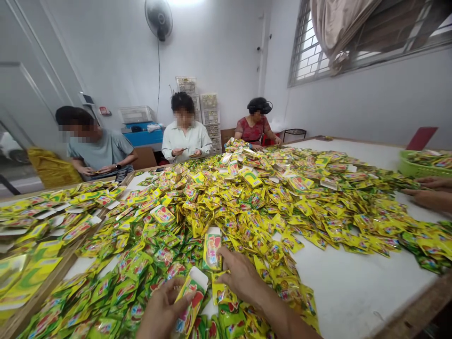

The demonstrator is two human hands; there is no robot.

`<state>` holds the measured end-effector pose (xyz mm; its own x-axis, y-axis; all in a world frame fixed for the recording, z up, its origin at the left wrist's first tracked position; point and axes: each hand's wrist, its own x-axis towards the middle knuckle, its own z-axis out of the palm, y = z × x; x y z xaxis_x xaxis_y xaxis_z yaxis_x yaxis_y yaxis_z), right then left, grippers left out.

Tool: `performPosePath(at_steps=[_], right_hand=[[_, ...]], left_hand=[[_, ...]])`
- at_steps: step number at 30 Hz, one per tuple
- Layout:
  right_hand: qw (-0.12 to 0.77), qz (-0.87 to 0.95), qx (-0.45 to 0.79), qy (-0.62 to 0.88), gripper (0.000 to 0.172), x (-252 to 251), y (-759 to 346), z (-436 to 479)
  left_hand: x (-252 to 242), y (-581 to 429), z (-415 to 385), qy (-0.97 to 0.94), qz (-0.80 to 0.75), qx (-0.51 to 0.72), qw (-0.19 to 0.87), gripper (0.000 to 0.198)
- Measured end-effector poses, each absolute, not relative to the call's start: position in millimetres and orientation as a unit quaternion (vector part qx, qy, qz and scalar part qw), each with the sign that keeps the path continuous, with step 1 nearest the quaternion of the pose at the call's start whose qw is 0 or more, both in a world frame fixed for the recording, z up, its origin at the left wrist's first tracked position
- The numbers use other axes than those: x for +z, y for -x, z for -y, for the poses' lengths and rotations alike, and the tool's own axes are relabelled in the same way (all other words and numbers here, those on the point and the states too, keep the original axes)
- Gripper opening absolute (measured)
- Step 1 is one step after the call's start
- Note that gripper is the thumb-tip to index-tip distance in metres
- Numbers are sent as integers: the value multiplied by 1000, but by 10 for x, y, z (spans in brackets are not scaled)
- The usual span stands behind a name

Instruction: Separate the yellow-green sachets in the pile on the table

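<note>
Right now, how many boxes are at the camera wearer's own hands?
2. One upright-flapped box is held in the left hand; a second box lies at the fingers of the right hand. Others may be hidden beneath the packets.

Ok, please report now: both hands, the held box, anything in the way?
Left hand holds box, white flap showing. Right hand at packets, grip unclear. Packets heaped close around both.
</note>
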<state>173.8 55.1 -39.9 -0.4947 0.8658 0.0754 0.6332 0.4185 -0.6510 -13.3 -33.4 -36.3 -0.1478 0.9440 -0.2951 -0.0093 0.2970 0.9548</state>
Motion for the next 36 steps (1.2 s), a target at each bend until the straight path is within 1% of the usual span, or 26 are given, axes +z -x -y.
performPosePath(at_steps=[2,4,6,8,11,15,17,20,24,27,29,32,35,36], right_hand=[[239,786,351,448,20,-380,-1749,-570],[307,739,407,441,9,-345,-1756,-592],[377,686,441,438,7,-323,-1731,-597],[413,636,490,429,13,-334,-1669,-574],[401,599,562,406,15,-381,-1571,-510],[326,657,567,376,18,-355,-1618,-486],[294,686,554,369,20,-315,-1696,-500],[278,706,540,363,18,-313,-1747,-504],[293,713,529,356,18,-404,-1649,-477],[295,712,514,377,15,-377,-1637,-477],[273,747,458,396,16,-300,-1706,-475],[209,839,298,405,9,-212,-1821,-451],[142,893,179,388,25,-244,-1825,-424],[129,899,158,387,24,-272,-1804,-425]], left_hand=[[-381,157,332,-386,-630,446,505,33],[-380,150,331,-395,-631,441,501,31],[-361,108,331,-383,-604,450,535,31],[-332,51,334,-346,-573,469,577,33],[-282,3,347,-286,-564,499,593,36],[-251,30,363,-278,-574,504,583,35],[-262,42,361,-282,-571,501,586,35],[-292,30,350,-295,-579,485,585,35],[-300,16,337,-320,-599,482,554,36],[-285,64,331,-288,-610,500,543,37],[-281,127,336,-261,-613,505,548,37],[-282,217,355,-240,-632,509,533,34],[-269,243,353,-238,-643,511,518,33],[-261,240,346,-238,-645,512,515,34]])
